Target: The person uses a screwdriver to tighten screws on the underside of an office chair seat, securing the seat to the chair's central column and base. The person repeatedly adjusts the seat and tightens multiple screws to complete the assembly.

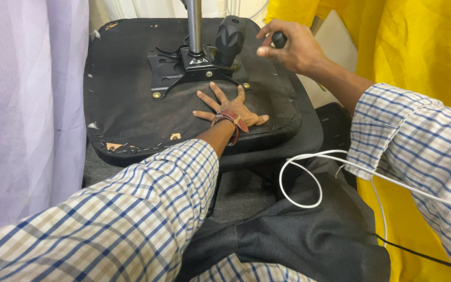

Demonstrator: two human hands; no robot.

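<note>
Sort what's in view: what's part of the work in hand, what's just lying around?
In hand:
- upturned chair seat, left hand flat on it
- metal mechanism plate with gas post
- black lever knob, pinched by right hand

Lying about:
- white cable
- yellow cloth
- white curtain

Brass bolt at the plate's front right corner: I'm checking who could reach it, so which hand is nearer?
Left. The left hand lies flat, fingertips just short of the brass bolt. The right hand is raised beyond it, gripping a black knob.
</note>
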